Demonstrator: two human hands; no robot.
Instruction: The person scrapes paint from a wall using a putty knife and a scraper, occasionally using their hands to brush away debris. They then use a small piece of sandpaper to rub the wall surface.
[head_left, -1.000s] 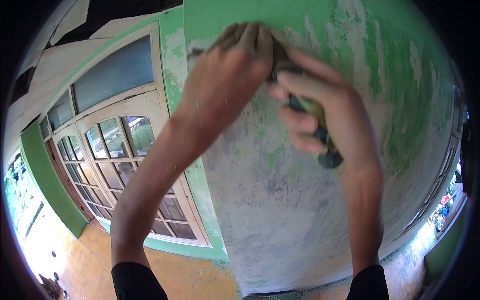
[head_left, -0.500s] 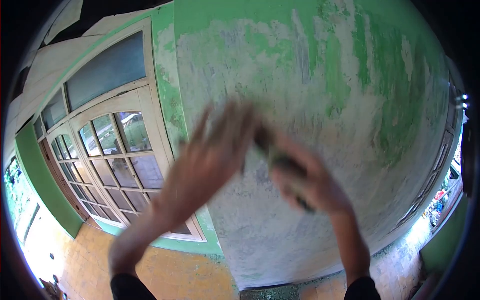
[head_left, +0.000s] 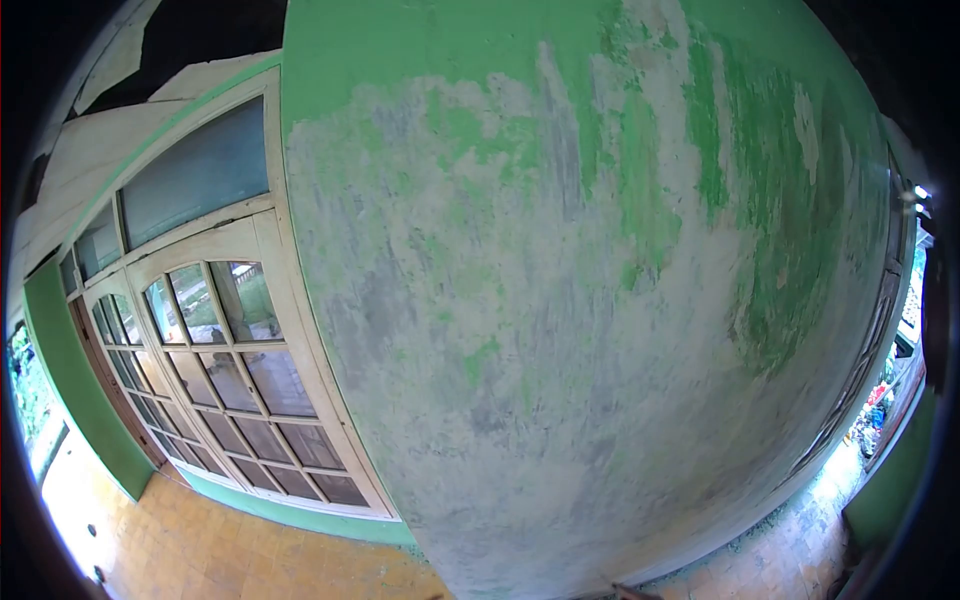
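Note:
A wall with worn green paint and bare grey and whitish patches fills the middle of the head view. Green paint remains mostly along its top and upper right. Neither of my hands can be made out in the frame. At the bottom edge, a small brownish shape pokes in, too little of it showing to tell what it is.
Cream-framed doors with glass panes stand to the left, below a long transom window. Yellowish floor tiles run along the bottom left. A green pillar is at the far left, and a slatted window frame at the right.
Both my hands, earlier raised before the wall with a dark object at the right hand, have dropped out of sight. The view has shifted, with the doors further left and the wall lower.

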